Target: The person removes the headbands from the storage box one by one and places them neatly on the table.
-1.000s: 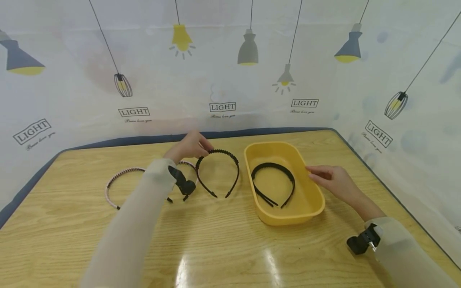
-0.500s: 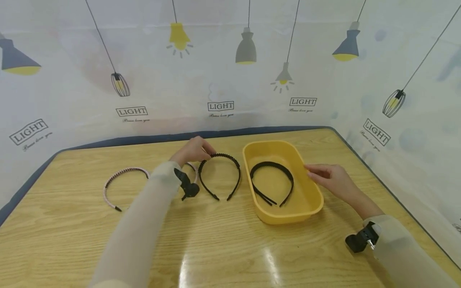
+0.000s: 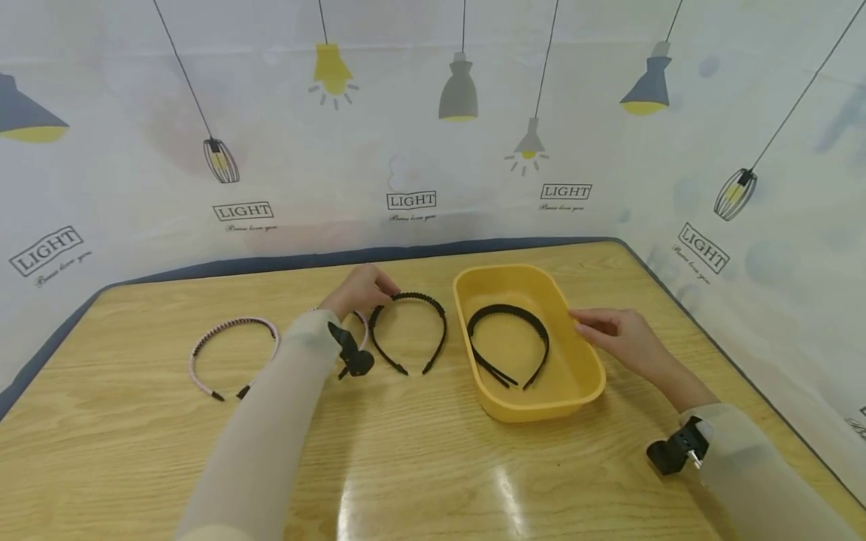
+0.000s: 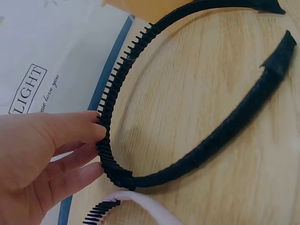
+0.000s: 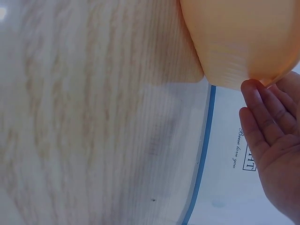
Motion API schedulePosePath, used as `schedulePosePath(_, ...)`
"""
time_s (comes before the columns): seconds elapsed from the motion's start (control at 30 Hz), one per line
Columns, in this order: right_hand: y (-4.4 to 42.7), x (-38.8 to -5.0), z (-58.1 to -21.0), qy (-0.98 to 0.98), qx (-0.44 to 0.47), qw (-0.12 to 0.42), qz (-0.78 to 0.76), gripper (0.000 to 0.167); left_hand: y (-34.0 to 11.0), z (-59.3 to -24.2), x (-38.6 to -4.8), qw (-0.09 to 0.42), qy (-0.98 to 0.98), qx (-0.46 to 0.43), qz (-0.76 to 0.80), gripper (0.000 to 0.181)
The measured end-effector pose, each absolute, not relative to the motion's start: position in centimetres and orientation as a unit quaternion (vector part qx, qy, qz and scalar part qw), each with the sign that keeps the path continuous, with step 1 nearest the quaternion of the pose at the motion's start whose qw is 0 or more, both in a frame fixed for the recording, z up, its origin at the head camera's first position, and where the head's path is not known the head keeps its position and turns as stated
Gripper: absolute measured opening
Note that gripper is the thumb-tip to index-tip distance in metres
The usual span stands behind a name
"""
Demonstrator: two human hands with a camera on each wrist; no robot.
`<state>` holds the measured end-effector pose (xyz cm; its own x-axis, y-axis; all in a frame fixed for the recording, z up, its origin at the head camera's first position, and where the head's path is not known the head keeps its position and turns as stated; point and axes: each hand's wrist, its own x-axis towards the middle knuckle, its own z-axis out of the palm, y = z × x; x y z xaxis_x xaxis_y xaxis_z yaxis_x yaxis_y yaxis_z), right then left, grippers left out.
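Note:
In the head view the left hand (image 3: 361, 291) pinches the top left of a black headband (image 3: 444, 330) that stands left of the yellow bin. The left wrist view shows its thumb and fingers (image 4: 79, 136) on the toothed band of the black headband (image 4: 220, 136). The right hand (image 3: 625, 338) holds the right rim of the yellow bin (image 3: 575, 383); in the right wrist view its fingers (image 5: 265, 105) lie against the bin wall (image 5: 229, 51). Black headbands (image 3: 541, 330) lie inside the bin, overlapping.
A pink headband (image 3: 233, 323) lies at the left of the wooden table (image 3: 419, 466). Another pink headband (image 3: 366, 330) is partly hidden behind the left wrist, close beside the black one. A printed cloth (image 3: 325, 165) stands behind the table.
The left hand and the black headband have moved slightly down towards the near side. The right hand keeps its place on the bin rim. The whole head view has shifted a little.

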<state>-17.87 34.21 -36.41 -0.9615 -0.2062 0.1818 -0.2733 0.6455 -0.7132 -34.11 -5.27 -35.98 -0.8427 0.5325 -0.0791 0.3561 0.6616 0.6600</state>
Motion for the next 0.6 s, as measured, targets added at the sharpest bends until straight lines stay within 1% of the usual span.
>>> schedulePosePath(0.37, 34.25, -17.89, -36.55, -0.907, 0.128, 0.039, 0.399, 0.039, -5.08, -36.62, -34.25, 0.118, 0.91, 0.251, 0.308, 0.022)
schedulePosePath(0.6, 34.18, -17.9, -36.39, -0.909, 0.121, 0.037, 0.398, 0.039, -4.92, -36.71, -34.23, 0.118, 0.912, 0.246, 0.308, 0.022)
